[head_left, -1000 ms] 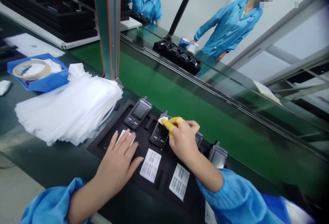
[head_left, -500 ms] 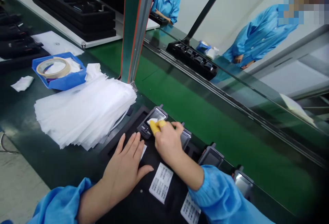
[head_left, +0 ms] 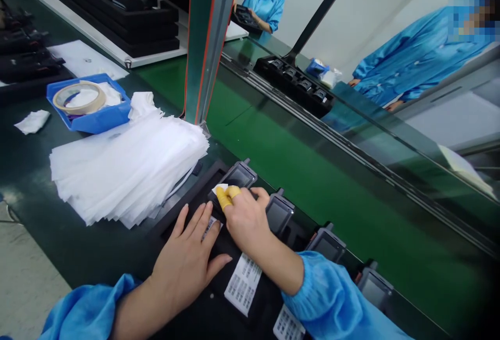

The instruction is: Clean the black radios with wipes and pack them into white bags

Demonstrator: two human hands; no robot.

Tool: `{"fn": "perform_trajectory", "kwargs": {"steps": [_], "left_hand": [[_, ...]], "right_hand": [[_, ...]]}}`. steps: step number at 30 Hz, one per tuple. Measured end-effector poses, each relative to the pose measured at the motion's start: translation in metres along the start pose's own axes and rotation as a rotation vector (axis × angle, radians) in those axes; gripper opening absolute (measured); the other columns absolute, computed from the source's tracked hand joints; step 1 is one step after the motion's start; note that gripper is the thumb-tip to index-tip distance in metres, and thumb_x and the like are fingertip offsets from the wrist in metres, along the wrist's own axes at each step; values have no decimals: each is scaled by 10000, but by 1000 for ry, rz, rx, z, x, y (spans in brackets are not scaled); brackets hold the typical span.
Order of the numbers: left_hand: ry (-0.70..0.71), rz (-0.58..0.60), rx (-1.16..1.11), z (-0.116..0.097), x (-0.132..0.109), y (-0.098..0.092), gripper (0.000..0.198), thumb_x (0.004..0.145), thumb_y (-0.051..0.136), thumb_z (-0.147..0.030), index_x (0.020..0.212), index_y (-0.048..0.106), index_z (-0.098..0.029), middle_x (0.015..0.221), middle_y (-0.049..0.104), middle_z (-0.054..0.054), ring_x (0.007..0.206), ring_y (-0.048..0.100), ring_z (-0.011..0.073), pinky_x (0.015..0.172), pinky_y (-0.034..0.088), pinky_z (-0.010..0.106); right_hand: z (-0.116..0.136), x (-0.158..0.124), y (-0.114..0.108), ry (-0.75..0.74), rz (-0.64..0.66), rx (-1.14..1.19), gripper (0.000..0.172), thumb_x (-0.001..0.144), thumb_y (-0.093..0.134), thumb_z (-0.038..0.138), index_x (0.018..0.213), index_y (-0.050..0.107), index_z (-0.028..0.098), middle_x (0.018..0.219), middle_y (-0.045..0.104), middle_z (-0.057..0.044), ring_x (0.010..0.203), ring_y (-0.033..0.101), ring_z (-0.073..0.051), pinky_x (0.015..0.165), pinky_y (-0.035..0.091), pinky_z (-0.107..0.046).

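My right hand (head_left: 248, 220), with yellow finger cots on two fingers, pinches a small white wipe (head_left: 219, 188) against the lower part of a handheld device (head_left: 239, 175). That device has a screen and a stubby antenna, and its keypad area is mostly covered by the fingers. It sits in a black foam tray (head_left: 213, 307). My left hand (head_left: 185, 259) lies flat on the tray, fingers spread, partly over a label sheet (head_left: 211, 229). Further along the tray are a second device (head_left: 279, 213), a third (head_left: 326, 244) and a fourth (head_left: 374, 287).
Left of the tray lies a fanned stack of white sheets (head_left: 125, 168). Behind it stands a blue bin (head_left: 97, 122) holding a tape roll (head_left: 62, 106). A metal post (head_left: 207, 48) rises beside the green conveyor (head_left: 297, 168). Two people in blue work across it.
My right hand has drawn the wipe down and left, from the device's screen edge onto its lower part. My left hand stays nearly still. Across the line, one person now lifts a black tray.
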State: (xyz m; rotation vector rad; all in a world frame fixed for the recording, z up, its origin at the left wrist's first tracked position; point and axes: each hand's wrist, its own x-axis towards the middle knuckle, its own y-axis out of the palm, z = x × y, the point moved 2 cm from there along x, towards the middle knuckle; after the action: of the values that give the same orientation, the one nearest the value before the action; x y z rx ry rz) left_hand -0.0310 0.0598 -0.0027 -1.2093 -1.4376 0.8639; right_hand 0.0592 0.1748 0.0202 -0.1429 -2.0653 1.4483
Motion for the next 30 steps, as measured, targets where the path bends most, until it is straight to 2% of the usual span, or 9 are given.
{"fn": "perform_trajectory", "kwargs": {"steps": [5,10,12,17,22,25,30], "left_hand": [[4,-5,16,1,0,-1,535,882,413,-561,1138,632,-145,1357,494,190,1266,451,318,1087,229,531],[-6,8,12,1,1,-1,546,868,436,-562,1180,609,-149,1395,454,180,1294,411,327,1082,244,529],[-1,3,16,1,1,0,536,869,437,-558,1180,613,-158,1403,445,174,1300,404,326,1083,245,524],[6,-34,24,2,1,2,528,882,406,-561,1157,628,-168,1406,448,161,1286,423,323,1086,235,522],[4,-18,26,2,1,2,533,883,395,-566,1164,623,-174,1399,458,157,1285,422,323,1080,234,524],[2,-5,23,2,1,3,531,886,398,-556,1166,622,-165,1399,453,168,1281,427,324,1082,225,525],[-4,-21,0,2,1,5,540,891,378,-550,1158,617,-146,1384,474,165,1287,414,323,1090,208,530]], "right_hand": [[-16,8,0,102,-14,-65,272,821,475,60,671,658,193,792,612,-48,779,460,-185,841,201,-426],[2,5,-2,-23,-22,-6,237,845,497,119,702,660,214,716,576,-10,758,455,-164,835,221,-394],[1,10,-2,-27,-52,-38,233,847,500,117,707,664,207,700,569,-9,757,457,-165,841,215,-397],[-27,24,-1,136,-52,-193,243,834,501,81,686,665,183,739,594,-29,756,464,-171,852,191,-414],[-40,6,-3,181,-22,-152,292,799,485,33,602,635,187,716,570,-34,755,453,-178,841,199,-423],[-32,-11,-3,199,-8,-131,296,784,479,20,586,622,188,712,561,-37,751,440,-180,828,217,-416],[8,-31,-6,110,-5,-15,220,797,500,82,706,657,206,761,583,-33,739,429,-173,818,247,-397]]}}
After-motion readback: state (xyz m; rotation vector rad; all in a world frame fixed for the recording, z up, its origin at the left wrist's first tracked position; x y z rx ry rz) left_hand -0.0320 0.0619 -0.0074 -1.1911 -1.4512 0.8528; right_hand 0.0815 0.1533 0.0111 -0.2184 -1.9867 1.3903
